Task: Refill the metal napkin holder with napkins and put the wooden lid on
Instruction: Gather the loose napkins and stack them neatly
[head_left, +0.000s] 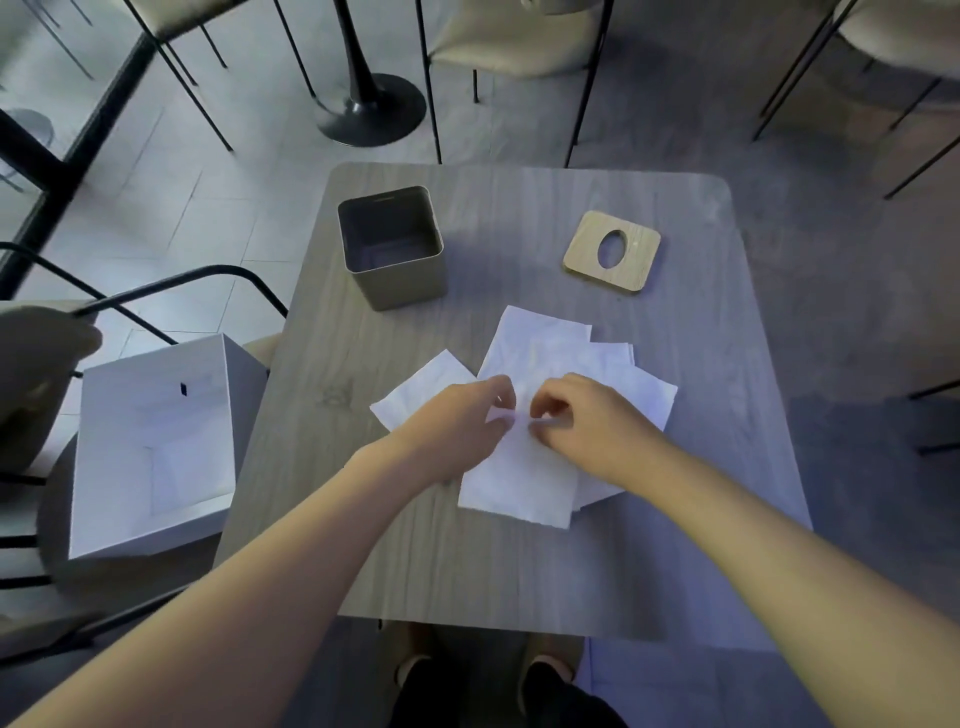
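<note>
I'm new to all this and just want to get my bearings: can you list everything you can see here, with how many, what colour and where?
Table: one, grey wood grain, centre of the view.
Metal napkin holder: one, grey, open-topped and empty, far left part of the table.
Wooden lid: one, pale wood with an oval hole, lying flat at the far right of the table.
Napkins: a loose overlapping pile, count unclear, white, middle of the table.
White box: one, open, beside the table on the left.
Chairs: several, beige seats on thin black legs, around the table.
Pedestal base: one, black, on the floor beyond the table.
Left hand: on the napkins, pinching an edge.
Right hand: on the napkins, fingers curled.
</note>
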